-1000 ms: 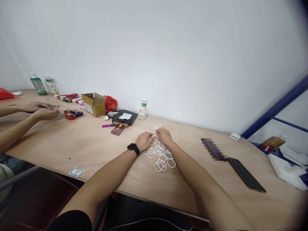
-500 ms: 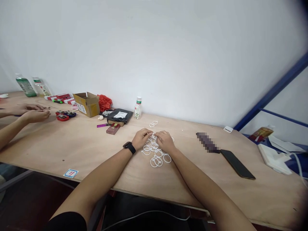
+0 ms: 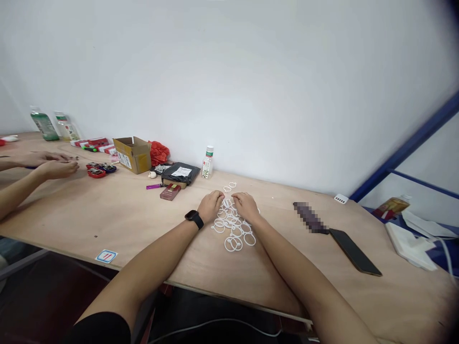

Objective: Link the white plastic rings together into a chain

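Note:
A heap of several white plastic rings (image 3: 234, 229) lies on the plywood table (image 3: 143, 224) in front of me. My left hand (image 3: 211, 205), with a black watch (image 3: 194, 219) on the wrist, rests curled at the heap's far left edge. My right hand (image 3: 245, 205) sits curled at the far right edge. The fingertips of both hands point at each other over the rings and look pinched on a ring. Two loose rings (image 3: 229, 186) lie just beyond the hands.
A black phone (image 3: 355, 251) and a blurred dark object (image 3: 310, 217) lie to the right. A small bottle (image 3: 207, 163), black parcel (image 3: 180, 173), maroon pack (image 3: 169, 192), purple lighter (image 3: 154, 186) and cardboard box (image 3: 133, 154) stand behind. Another person's hands (image 3: 53, 165) work at far left.
My view shifted slightly. Both hands have drawn back a little from the far loose rings onto the heap and stay close together, fingers curled.

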`<state>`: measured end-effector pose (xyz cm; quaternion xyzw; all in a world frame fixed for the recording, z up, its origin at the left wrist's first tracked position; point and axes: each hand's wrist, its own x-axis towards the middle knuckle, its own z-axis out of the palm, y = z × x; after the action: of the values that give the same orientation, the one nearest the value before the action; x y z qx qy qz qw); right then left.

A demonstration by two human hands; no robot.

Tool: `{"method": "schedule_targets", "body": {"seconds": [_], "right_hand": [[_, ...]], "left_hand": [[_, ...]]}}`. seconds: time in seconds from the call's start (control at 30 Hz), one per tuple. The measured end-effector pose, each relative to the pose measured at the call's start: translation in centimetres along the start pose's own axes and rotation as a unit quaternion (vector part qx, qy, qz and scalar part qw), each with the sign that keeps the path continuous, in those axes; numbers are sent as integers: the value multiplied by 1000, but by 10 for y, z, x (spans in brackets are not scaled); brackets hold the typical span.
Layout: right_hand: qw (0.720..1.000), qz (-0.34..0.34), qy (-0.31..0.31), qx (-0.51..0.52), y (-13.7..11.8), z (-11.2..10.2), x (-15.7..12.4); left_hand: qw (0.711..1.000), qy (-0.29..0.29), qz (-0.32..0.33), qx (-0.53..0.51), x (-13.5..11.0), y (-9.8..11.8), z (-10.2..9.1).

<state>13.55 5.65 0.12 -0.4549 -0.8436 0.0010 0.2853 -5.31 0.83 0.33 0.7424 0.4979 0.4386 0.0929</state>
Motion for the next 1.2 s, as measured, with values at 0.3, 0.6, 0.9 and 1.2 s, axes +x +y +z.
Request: {"method": "schedule_targets", "body": {"seconds": [0.3,0.6,0.9,1.2], "right_hand": [[966,181,-177,-56,-8,22,50],[974,186,-40,125,-11,4,38],[911,106,41,396,-25,3,-6],[810,138,32,569,-30,12,-2]], "left_hand": [[990,-125,50,-50,-5,-10,4],[1000,-9,18,-12,-2,-12,5],[996,-45,30,-71,-4,-6,6],[967,-50,-36,-249,-2,-9,13]]}}
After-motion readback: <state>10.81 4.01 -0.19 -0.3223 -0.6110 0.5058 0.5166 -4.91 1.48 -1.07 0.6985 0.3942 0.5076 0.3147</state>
